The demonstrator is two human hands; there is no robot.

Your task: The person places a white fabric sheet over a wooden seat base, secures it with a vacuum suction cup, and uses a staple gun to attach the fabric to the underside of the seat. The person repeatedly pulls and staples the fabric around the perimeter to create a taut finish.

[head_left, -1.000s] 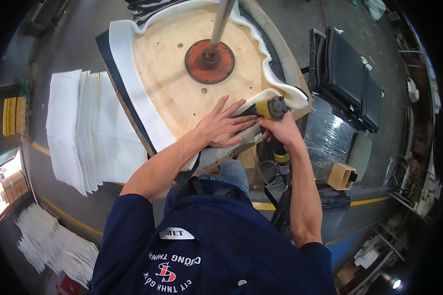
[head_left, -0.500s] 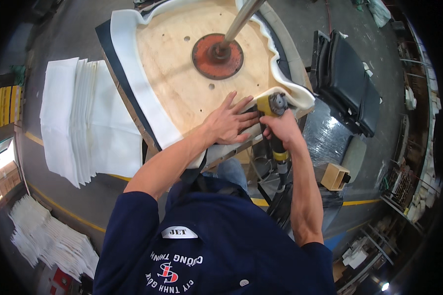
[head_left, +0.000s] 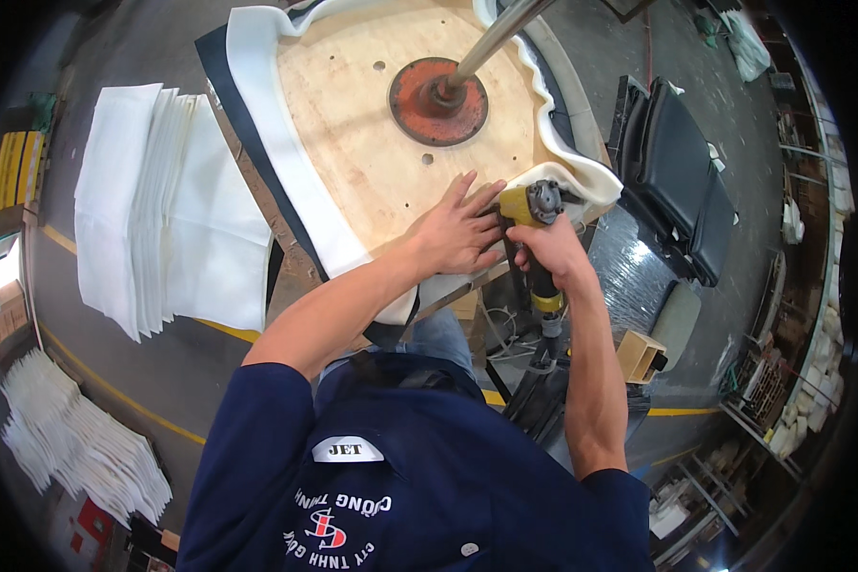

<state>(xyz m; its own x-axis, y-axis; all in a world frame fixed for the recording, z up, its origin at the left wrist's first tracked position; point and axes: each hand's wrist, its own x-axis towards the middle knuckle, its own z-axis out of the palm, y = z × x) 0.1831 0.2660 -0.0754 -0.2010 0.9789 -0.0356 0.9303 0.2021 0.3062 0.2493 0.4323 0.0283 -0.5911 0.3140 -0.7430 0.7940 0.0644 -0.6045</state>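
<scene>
Yellow-and-black handheld power tool (head_left: 520, 204) is filling our right hand (head_left: 555, 255), fingers gripping its handle by the near edge of the pale plywood panel (head_left: 343, 157). Our left hand (head_left: 459, 238) is lying flat there, fingers spread, grasping nothing, probably steadying it. Round red metal disc (head_left: 418, 110) is apparently pinning the middle; bare wood is leaving us room inside the curling white foam edging (head_left: 296, 138).

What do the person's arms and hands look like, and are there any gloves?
No gloves: the left hand and right hand are bare, with no watch or bracelet showing. The left sleeve and right sleeve are short and dark navy blue, part of a navy shirt.
</scene>
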